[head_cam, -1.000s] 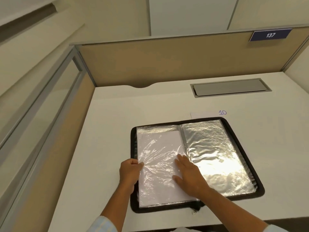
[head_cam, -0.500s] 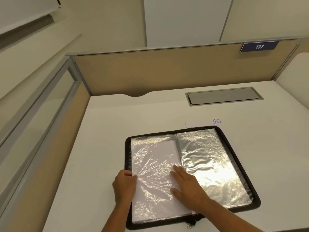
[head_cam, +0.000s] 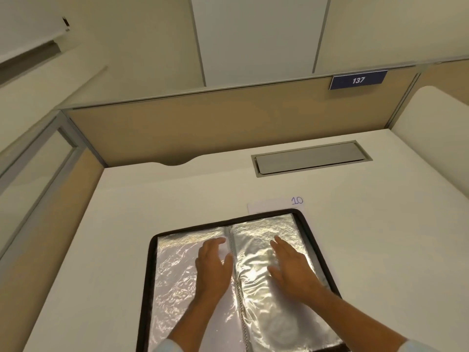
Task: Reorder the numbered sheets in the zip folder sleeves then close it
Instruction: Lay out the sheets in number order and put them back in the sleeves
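The zip folder (head_cam: pixel 149 262) lies open and flat on the white desk (head_cam: pixel 101 250), in the near middle of it, just in front of the person. Its spine (head_cam: pixel 229 235) runs from near to far, with the far end leaning a little to the left, and the long sides of both pages run the same way. The far edge slants, so the far right corner sits further away than the far left one. A black zip rim frames the spread, with rounded corners. The left sleeve (head_cam: pixel 175 270) is wrinkled clear plastic over a white sheet; no number can be read on it. The right sleeve (head_cam: pixel 253 270) looks silvery and glares under the light, so I cannot tell what it holds. The left hand (head_cam: pixel 213 265) rests flat on the left sleeve just beside the spine, fingers straight and close together, pointing away. The right hand (head_cam: pixel 291 268) presses flat on the right sleeve, fingers straight and spread wide. Neither hand grips anything. A loose sheet marked 10 (head_cam: pixel 269 205) in blue lies at the folder's far right corner, its near part covered by the rim. Further back a grey hatch (head_cam: pixel 309 158) is set into the desk, and a blue sign reading 137 (head_cam: pixel 357 80) sits on the tan partition (head_cam: pixel 203 128).
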